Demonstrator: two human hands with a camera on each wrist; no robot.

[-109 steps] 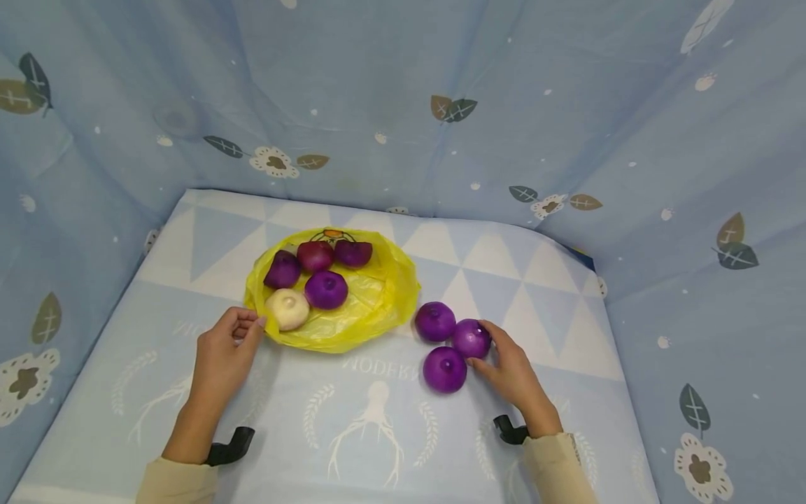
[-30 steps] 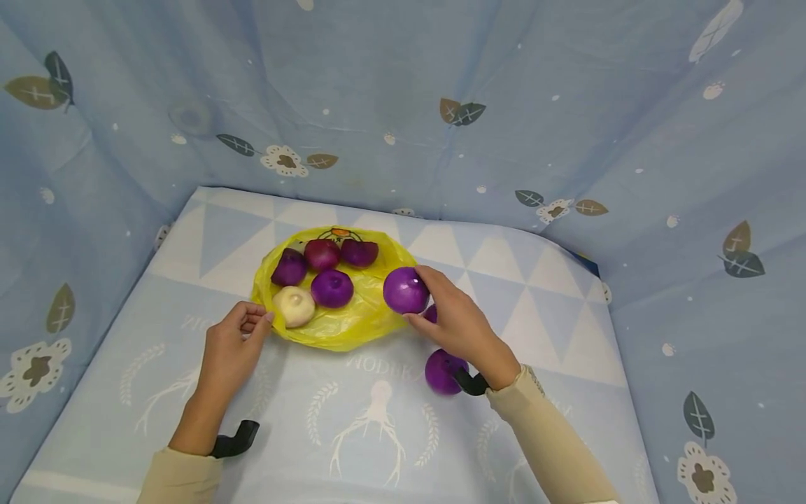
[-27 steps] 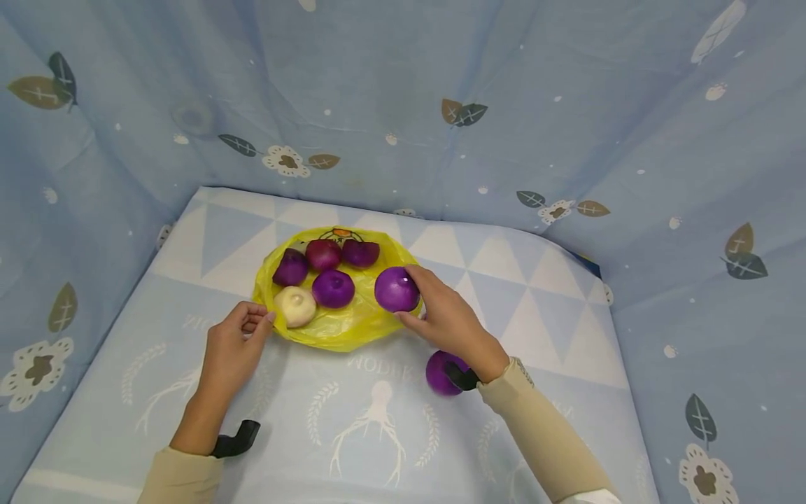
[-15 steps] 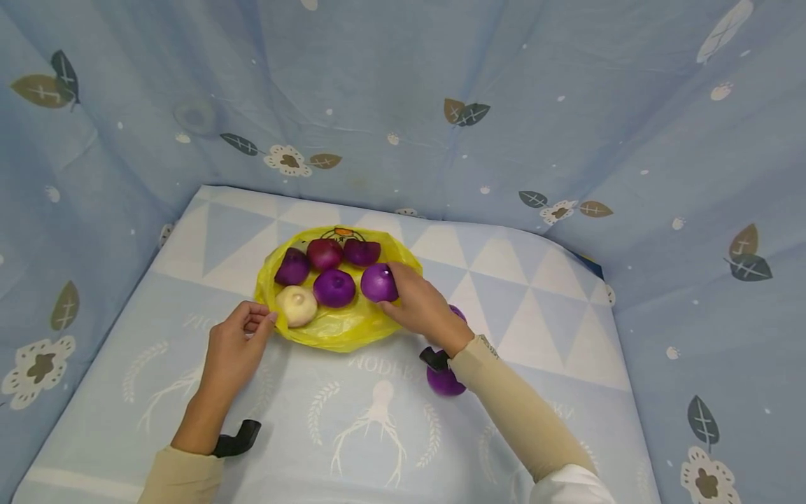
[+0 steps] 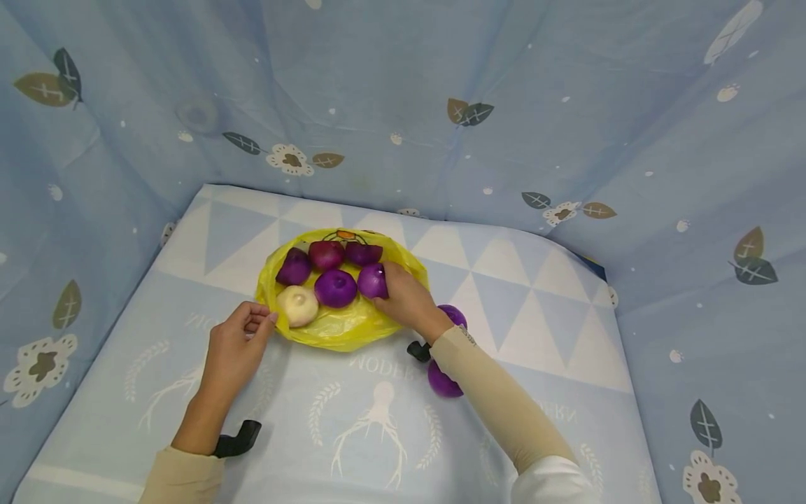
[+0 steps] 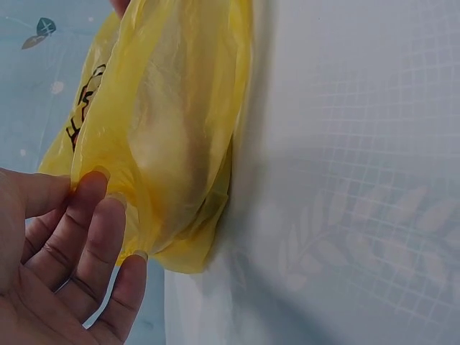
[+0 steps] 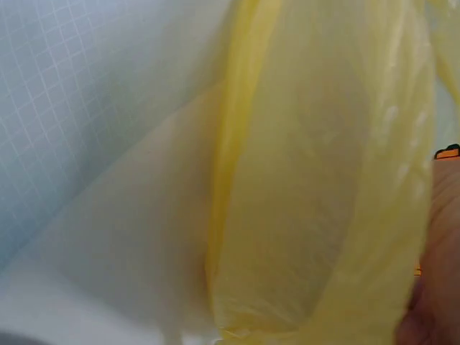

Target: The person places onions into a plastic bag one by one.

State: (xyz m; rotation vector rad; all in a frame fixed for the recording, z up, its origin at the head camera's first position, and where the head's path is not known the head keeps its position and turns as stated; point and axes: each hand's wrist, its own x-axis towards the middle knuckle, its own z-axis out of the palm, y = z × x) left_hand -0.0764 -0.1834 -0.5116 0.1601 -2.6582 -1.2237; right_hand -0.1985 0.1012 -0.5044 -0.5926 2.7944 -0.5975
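A yellow plastic bag (image 5: 327,339) lies with its mouth spread wide on the table. My left hand (image 5: 236,343) pinches the rim at its left side; the left wrist view shows thumb and fingertips on the thin plastic (image 6: 165,144). Reaching in over the right rim, my right hand (image 5: 408,297) grips a purple onion (image 5: 370,281). Beside it in the bag sit a whole purple onion (image 5: 336,288), a pale onion (image 5: 297,306) and several darker red onions (image 5: 326,255) along the back. In the right wrist view the bag wall hides most of the hand.
Two more purple onions, one farther back (image 5: 453,316) and one nearer (image 5: 444,379), lie on the table right of the bag, partly under the right forearm. A patterned cloth (image 5: 378,448) covers the table. Blue curtains (image 5: 378,84) enclose the back and sides.
My right hand took one purple onion from the group of three on the right and carried it left into the bag. My left hand keeps its hold on the rim.
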